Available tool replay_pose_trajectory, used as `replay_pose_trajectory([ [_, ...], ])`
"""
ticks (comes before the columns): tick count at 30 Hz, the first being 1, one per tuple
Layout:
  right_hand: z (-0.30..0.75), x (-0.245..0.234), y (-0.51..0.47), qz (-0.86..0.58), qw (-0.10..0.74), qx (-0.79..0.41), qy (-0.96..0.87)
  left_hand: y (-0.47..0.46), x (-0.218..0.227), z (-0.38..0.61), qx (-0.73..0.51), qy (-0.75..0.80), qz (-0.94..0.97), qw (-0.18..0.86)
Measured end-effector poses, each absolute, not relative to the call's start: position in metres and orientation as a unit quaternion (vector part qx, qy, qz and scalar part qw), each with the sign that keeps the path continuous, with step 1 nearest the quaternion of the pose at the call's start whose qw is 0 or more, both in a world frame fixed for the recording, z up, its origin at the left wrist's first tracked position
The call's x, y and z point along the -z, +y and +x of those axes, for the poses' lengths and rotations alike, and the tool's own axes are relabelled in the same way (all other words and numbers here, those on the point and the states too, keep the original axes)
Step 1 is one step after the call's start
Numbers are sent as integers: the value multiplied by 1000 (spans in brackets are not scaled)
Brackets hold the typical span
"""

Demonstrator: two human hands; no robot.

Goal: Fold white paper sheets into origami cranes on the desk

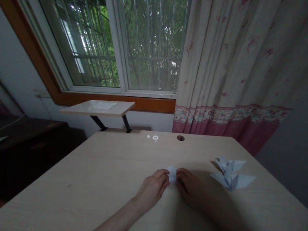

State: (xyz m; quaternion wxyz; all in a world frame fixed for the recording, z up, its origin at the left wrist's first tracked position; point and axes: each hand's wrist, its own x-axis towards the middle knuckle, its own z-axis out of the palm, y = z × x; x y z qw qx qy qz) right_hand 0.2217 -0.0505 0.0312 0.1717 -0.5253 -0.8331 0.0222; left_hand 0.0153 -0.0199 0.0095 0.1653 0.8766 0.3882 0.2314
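A small piece of folded white paper (172, 174) stands between my two hands near the middle of the pale wooden desk (91, 184). My left hand (152, 190) pinches its left side, and my right hand (189, 188) pinches its right side. Part of the paper is hidden by my fingers. To the right of my right hand lie two folded white paper cranes (229, 164) (231, 180), one just behind the other, apart from my hands.
The desk has a round cable hole (180, 138) near its far edge. Beyond it stands a small wooden shelf (97, 108) under a barred window (116, 43). A pink-bordered curtain (233, 71) hangs at the right, and a dark cabinet (24, 141) stands at the left.
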Motion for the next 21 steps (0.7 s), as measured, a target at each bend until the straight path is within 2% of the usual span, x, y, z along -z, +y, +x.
replay_pose_trajectory([
  [7,222,-30,-50,-499,173,-72,-846,-21,-10,14,-261,351,880,182],
  [21,222,-6,-42,-525,180,-65,-829,-24,-12,18,-255,358,880,182],
])
